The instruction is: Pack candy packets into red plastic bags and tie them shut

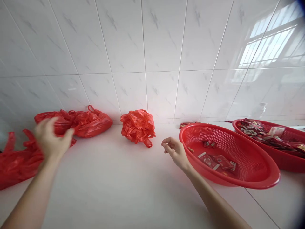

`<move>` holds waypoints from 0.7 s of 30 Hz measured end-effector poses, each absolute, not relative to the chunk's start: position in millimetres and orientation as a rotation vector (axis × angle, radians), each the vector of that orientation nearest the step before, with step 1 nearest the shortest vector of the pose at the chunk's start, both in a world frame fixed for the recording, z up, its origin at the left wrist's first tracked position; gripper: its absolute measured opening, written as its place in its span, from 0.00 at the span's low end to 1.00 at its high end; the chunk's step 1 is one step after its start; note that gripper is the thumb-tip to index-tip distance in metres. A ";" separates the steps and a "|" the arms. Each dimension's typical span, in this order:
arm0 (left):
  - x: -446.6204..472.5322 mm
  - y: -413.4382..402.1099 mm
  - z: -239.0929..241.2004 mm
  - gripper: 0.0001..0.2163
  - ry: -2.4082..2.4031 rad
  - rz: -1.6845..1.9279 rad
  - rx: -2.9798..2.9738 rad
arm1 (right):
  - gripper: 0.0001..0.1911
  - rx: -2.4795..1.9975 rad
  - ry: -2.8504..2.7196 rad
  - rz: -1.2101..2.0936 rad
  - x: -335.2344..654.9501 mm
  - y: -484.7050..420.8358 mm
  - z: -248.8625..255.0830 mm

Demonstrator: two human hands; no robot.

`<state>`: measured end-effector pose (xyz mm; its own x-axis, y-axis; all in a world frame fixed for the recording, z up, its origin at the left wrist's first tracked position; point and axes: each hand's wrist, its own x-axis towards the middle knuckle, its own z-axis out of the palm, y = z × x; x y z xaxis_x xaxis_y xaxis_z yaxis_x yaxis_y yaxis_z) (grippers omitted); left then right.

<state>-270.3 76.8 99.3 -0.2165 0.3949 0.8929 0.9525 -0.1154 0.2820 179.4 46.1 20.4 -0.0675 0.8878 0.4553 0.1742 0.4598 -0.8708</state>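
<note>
Reaching toward nine o'clock with left hand [51,135], blurred, fingers spread loosely over flat crumpled red plastic bag [90,122], clasping nothing as far as can be told. Hovering at three o'clock with right hand [175,151], fingers half curled and empty, just beside rim of near red oval mesh plastic basket [262,181]. Counting only a few small red foil packets [215,160] inside it, against a full heap of mixed red packets [262,132] in second red plastic basket [288,162] at two o'clock. Judging it early going, with most left to do. Leaving untouched balled red plastic bag [138,125] at twelve o'clock and rumpled red plastic bag [16,162] at eight o'clock on white counter [114,178].
</note>
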 end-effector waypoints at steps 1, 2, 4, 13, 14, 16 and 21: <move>-251.6 93.6 102.3 0.24 -1.504 -1.286 -1.624 | 0.11 -0.965 -1.563 0.764 178.3 45.7 19.2; -229.7 110.8 104.7 0.22 -1.429 -1.207 -1.816 | 0.11 -0.971 -1.579 0.754 177.2 45.5 17.8; -183.1 143.4 106.9 0.23 -1.354 -0.989 -2.147 | 0.10 -0.990 -1.618 0.719 175.4 45.7 14.7; -95.6 211.4 116.9 0.06 -1.490 -1.233 -2.536 | 0.07 -1.038 -1.653 0.677 174.7 50.5 6.9; -95.0 212.3 120.3 0.06 -1.511 -1.320 -2.511 | 0.07 -1.040 -1.653 0.673 175.0 50.3 7.4; -94.1 211.7 127.7 0.09 -1.574 -1.498 -2.446 | 0.07 -1.038 -1.652 0.678 175.2 50.1 8.2; -88.7 199.6 142.5 0.14 -1.742 -2.040 -2.270 | 0.09 -1.021 -1.634 0.725 173.7 52.6 4.4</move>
<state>-88.7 199.6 142.5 -0.1255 0.8297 0.5439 0.4070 -0.4569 0.7910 173.7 52.6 4.4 -0.1076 0.8893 0.4445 0.2668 0.4565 -0.8487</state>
